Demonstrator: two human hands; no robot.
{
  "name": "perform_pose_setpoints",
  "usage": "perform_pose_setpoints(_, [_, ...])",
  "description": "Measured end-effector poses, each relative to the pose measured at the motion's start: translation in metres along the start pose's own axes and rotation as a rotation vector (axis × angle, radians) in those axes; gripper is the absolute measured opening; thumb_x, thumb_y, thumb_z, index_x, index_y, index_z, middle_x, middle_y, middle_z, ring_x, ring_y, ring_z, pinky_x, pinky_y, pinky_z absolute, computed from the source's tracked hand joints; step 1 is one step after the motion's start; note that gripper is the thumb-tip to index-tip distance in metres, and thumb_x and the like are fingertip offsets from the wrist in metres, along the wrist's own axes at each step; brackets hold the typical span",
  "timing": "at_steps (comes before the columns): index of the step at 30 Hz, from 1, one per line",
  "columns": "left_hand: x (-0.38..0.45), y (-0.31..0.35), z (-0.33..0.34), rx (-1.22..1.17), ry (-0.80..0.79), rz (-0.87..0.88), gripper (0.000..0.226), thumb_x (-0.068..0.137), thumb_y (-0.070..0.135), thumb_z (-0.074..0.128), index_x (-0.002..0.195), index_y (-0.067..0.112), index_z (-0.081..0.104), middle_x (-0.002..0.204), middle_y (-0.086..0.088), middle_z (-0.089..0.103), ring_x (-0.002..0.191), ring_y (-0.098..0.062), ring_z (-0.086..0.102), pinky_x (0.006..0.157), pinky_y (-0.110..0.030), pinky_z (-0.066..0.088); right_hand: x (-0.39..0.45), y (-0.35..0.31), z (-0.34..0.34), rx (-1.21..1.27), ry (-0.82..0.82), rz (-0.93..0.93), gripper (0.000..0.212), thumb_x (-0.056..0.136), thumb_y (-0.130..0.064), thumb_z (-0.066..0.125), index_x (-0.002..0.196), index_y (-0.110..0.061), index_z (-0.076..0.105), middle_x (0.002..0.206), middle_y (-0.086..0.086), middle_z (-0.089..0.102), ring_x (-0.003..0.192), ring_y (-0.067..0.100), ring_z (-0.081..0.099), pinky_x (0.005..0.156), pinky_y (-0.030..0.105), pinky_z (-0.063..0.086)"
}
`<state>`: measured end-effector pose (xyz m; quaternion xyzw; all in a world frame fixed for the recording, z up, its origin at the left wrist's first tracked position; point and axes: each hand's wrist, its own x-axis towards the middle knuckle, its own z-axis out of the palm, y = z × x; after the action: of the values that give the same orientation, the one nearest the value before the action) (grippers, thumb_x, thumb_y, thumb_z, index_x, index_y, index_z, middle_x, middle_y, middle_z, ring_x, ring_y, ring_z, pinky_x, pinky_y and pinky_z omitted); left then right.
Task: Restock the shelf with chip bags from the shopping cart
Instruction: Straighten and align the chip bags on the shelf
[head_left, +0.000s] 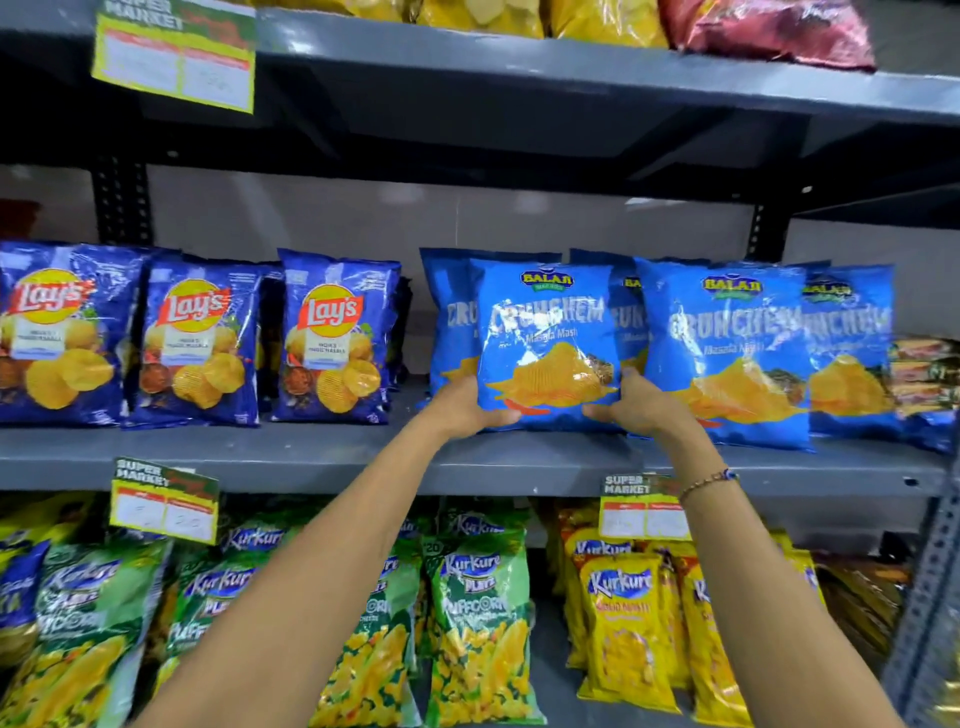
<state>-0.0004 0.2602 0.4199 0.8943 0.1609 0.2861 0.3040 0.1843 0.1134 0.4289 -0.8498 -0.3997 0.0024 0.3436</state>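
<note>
A light blue Crunchem chip bag (545, 332) stands upright on the grey middle shelf (311, 457), held at its two lower corners. My left hand (465, 408) grips its bottom left corner and my right hand (636, 405) grips its bottom right corner. Behind it stands another bag of the same kind (449, 322). More Crunchem bags (727, 353) stand to its right. The shopping cart is out of view.
Dark blue Lay's bags (197, 343) fill the left of the same shelf. The shelf below holds green Kurkure bags (478, 623) and yellow Kurkure bags (623, 623). Price tags (644, 506) hang off the shelf edges. Yellow and red bags sit on the top shelf (571, 57).
</note>
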Motion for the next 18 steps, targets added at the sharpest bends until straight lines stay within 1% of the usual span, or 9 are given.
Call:
perform_pose_setpoints(3, [-0.001,-0.003,0.001,0.025,0.068,-0.021,0.063,0.075,0.027,0.077,0.131,0.019,0.049,0.134,-0.001,0.060,0.122,-0.020,0.054,0.097,-0.027,0.043,0.003,0.005,0.004,0.059,0.028,-0.008,0.079,0.080,-0.033,0.072,0.136,0.001,0.028,0.138,0.020,0.046,0.120,0.034,0.048,0.080,0.033,0.037])
perform_pose_setpoints(6, [-0.006,-0.009,-0.005,0.122,0.156,-0.036,0.051,0.071,0.032,0.080,0.115,0.016,0.063,0.118,-0.005,0.070,0.109,-0.023,0.062,0.087,-0.031,0.048,0.002,0.004,0.016,0.203,0.090,-0.054,0.082,0.074,-0.029,0.078,0.134,0.001,0.031,0.138,0.018,0.048,0.124,0.033,0.048,0.089,0.035,0.043])
perform_pose_setpoints(7, [-0.009,-0.012,-0.008,0.155,0.185,-0.044,0.047,0.069,0.033,0.081,0.110,0.015,0.065,0.113,-0.007,0.071,0.106,-0.024,0.064,0.083,-0.032,0.048,0.000,0.001,0.021,0.242,0.115,-0.071,0.082,0.072,-0.028,0.080,0.132,0.001,0.033,0.133,0.016,0.052,0.122,0.032,0.050,0.088,0.035,0.044])
perform_pose_setpoints(8, [-0.010,-0.015,-0.012,0.178,0.202,-0.053,0.047,0.068,0.033,0.081,0.108,0.014,0.066,0.112,-0.009,0.071,0.104,-0.026,0.064,0.081,-0.032,0.049,-0.002,-0.002,0.027,0.268,0.139,-0.088,0.081,0.070,-0.027,0.082,0.130,0.001,0.035,0.124,0.013,0.055,0.117,0.032,0.053,0.084,0.034,0.044])
perform_pose_setpoints(9, [-0.012,-0.018,-0.016,0.191,0.208,-0.066,0.050,0.067,0.033,0.082,0.109,0.013,0.064,0.113,-0.010,0.070,0.104,-0.026,0.064,0.083,-0.033,0.049,-0.003,-0.007,0.031,0.282,0.157,-0.108,0.079,0.068,-0.025,0.083,0.127,0.000,0.036,0.113,0.010,0.056,0.111,0.031,0.055,0.080,0.033,0.043])
perform_pose_setpoints(10, [-0.014,-0.022,-0.021,0.185,0.210,-0.085,0.055,0.066,0.033,0.082,0.113,0.012,0.062,0.116,-0.009,0.069,0.106,-0.026,0.063,0.086,-0.035,0.050,-0.003,-0.012,0.035,0.287,0.165,-0.128,0.078,0.067,-0.025,0.083,0.125,-0.001,0.037,0.107,0.008,0.055,0.105,0.029,0.056,0.077,0.032,0.042])
perform_pose_setpoints(13, [-0.016,-0.029,-0.030,0.128,0.225,-0.155,0.061,0.065,0.026,0.084,0.118,0.012,0.058,0.120,-0.006,0.068,0.108,-0.023,0.063,0.088,-0.033,0.051,-0.004,-0.025,0.044,0.267,0.154,-0.163,0.077,0.070,-0.027,0.082,0.125,-0.003,0.034,0.103,0.005,0.047,0.093,0.021,0.048,0.075,0.032,0.040])
perform_pose_setpoints(16, [-0.016,-0.034,-0.030,0.081,0.260,-0.166,0.058,0.065,0.020,0.084,0.116,0.011,0.058,0.119,-0.007,0.069,0.106,-0.023,0.064,0.086,-0.032,0.051,-0.003,-0.031,0.049,0.265,0.151,-0.168,0.077,0.071,-0.027,0.081,0.126,-0.004,0.032,0.101,0.003,0.043,0.090,0.019,0.045,0.074,0.032,0.039])
perform_pose_setpoints(18, [-0.016,-0.035,-0.028,0.061,0.282,-0.167,0.056,0.066,0.018,0.084,0.115,0.012,0.058,0.119,-0.007,0.069,0.104,-0.022,0.063,0.081,-0.028,0.048,-0.002,-0.033,0.050,0.259,0.153,-0.167,0.076,0.071,-0.027,0.081,0.125,-0.004,0.032,0.100,0.003,0.044,0.090,0.019,0.045,0.074,0.032,0.039])
